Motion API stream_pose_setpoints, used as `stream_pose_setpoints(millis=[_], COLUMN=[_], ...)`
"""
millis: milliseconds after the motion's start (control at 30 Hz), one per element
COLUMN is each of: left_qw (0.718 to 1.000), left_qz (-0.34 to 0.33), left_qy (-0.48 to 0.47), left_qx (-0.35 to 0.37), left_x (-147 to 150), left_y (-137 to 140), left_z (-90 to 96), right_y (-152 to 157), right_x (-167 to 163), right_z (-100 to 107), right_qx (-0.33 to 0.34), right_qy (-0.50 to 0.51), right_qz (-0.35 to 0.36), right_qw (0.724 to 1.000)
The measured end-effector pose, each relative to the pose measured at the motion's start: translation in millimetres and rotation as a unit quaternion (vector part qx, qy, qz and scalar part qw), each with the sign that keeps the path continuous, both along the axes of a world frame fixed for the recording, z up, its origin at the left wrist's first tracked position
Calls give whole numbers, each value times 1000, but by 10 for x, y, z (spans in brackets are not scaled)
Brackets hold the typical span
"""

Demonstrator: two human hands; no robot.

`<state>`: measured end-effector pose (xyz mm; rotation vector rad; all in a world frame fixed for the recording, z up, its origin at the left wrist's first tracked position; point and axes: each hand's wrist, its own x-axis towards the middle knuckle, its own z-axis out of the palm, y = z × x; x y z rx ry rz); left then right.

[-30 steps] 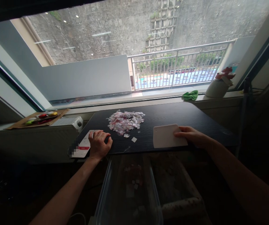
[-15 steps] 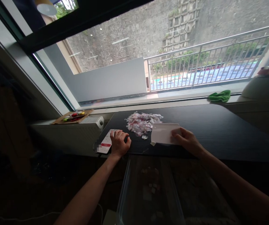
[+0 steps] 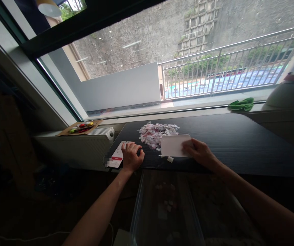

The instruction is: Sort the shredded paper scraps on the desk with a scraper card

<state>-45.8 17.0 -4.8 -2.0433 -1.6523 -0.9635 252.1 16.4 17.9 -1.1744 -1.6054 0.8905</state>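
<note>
My right hand grips the right end of a thin white rectangular card with rounded corners, held above the dark table. Just behind the card's left edge lies a loose heap of small white and pinkish paper scraps. One pale scrap lies under the card's lower edge. My left hand rests at the table's near left side, its fingers curled and its fingertips hidden. Beside it, partly covered by the fingers, is a phone with a lit white screen.
A clear plastic bin with a few pale pieces stands below the dark table. On the left, a radiator bears a cardboard piece with colourful items. A green cloth and a white bottle sit on the windowsill.
My right hand and the white card have shifted a little left, nearer the heap. The scrap by the card's lower left corner now shows beneath its lower edge. My left hand stays put.
</note>
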Motion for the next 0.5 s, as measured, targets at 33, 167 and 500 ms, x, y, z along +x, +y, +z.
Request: stream_pose_setpoints(millis=[33, 167, 500], left_qw=[1000, 1000, 1000], left_qz=[0, -1, -2], left_qy=[0, 6, 22], left_qx=[0, 3, 20], left_x=[2, 6, -33], left_y=[-1, -1, 18], left_z=[1, 7, -2], right_y=[-36, -159, -275], right_x=[100, 480, 622], right_z=[32, 150, 177], right_qx=[0, -5, -39], right_qy=[-17, -20, -75], right_qz=[-17, -126, -98], right_qw=[1000, 992, 992])
